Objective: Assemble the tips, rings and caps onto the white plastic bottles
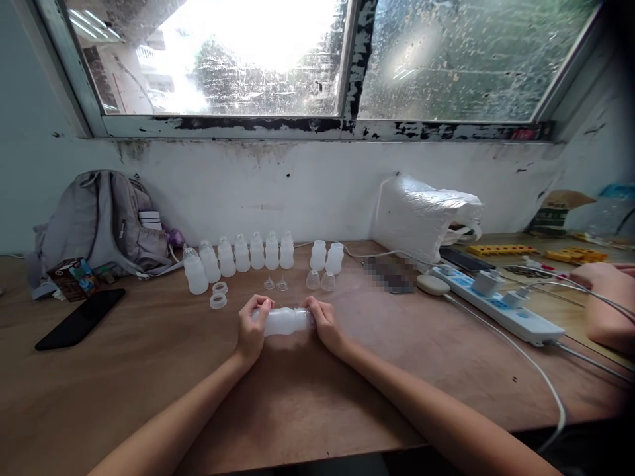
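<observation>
A frosted white baby bottle (280,322) lies sideways between my hands, just above the table. My left hand (254,328) wraps round its base end. At the other end, my right hand (321,320) grips the clear cap. Behind them stands a row of several capped baby bottles (241,253). Two open bottle bodies (318,256) are to the right of that row, with two clear caps (313,280) in front. Two teats (268,283) rest on the table before the row. Farther left lie two white collar rings (218,301).
On the left are a grey backpack (106,218), a small drink carton (74,277) and a black phone (82,318). To the right, a power strip (501,307) trails white cables near a white plastic bag (417,215). Another person's arm (610,307) rests at the far right.
</observation>
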A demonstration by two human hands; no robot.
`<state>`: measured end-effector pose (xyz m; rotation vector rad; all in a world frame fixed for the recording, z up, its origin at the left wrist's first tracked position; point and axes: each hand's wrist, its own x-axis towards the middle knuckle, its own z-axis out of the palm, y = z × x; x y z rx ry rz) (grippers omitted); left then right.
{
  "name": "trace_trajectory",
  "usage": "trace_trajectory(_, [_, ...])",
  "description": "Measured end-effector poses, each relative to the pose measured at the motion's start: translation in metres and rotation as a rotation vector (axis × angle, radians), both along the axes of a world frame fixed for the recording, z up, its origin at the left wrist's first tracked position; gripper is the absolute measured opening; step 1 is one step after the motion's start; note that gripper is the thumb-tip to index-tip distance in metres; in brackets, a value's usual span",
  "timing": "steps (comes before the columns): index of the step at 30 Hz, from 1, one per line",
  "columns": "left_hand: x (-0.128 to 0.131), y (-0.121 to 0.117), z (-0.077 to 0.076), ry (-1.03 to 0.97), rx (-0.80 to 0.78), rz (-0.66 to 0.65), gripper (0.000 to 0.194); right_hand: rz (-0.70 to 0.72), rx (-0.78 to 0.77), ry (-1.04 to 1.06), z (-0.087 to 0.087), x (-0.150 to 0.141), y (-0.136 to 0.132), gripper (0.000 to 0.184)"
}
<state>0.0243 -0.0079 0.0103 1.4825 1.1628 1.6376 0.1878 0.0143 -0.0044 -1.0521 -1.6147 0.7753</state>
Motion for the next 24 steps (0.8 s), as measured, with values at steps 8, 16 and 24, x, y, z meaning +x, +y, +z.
trace_trajectory(8, [0.004, -0.025, 0.001, 0.063, 0.194, 0.062, 0.017, 0.035, 0.126, -0.068, 0.007, 0.004, -0.014, 0.046])
trace_trajectory(16, [0.003, -0.028, -0.010, 0.155, 0.415, -0.038, 0.008, 0.073, 0.225, -0.129, 0.000, 0.020, -0.013, 0.042])
trace_trajectory(24, [0.001, -0.029, -0.016, 0.089, 0.460, -0.058, 0.009, 0.096, 0.296, -0.156, -0.002, 0.016, -0.023, 0.039])
